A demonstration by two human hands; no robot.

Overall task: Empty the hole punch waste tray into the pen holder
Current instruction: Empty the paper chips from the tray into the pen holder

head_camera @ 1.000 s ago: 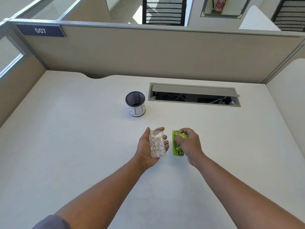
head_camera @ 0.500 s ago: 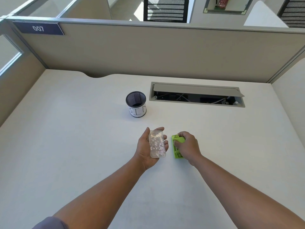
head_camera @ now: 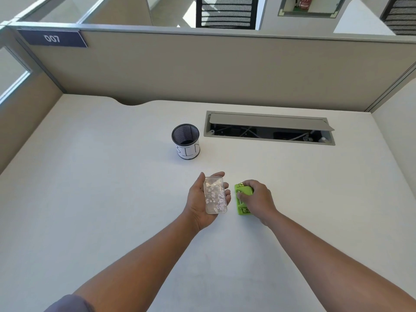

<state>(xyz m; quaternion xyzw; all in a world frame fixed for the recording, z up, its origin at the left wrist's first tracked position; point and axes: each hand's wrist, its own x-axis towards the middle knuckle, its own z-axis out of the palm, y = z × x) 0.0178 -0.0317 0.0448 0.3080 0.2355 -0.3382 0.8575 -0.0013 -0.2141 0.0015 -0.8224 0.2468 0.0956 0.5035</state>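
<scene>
A clear plastic waste tray (head_camera: 214,194) with several small paper dots in it lies flat, open side up, in the palm of my left hand (head_camera: 199,202). To its right, my right hand (head_camera: 256,200) grips the bright green hole punch (head_camera: 242,200), which rests on the white desk (head_camera: 112,199). The black mesh pen holder (head_camera: 185,140), with a white label around its lower half, stands upright beyond my left hand, a hand's length farther back. Its inside looks dark.
A cable hatch (head_camera: 269,128) with its grey lid raised is set in the desk at the back right, close to the pen holder. Beige partition walls (head_camera: 202,70) close off the desk at the back and both sides.
Both hands have stayed almost in place. My right hand has shifted its grip slightly on the green punch; the tray remains level in my left palm.
</scene>
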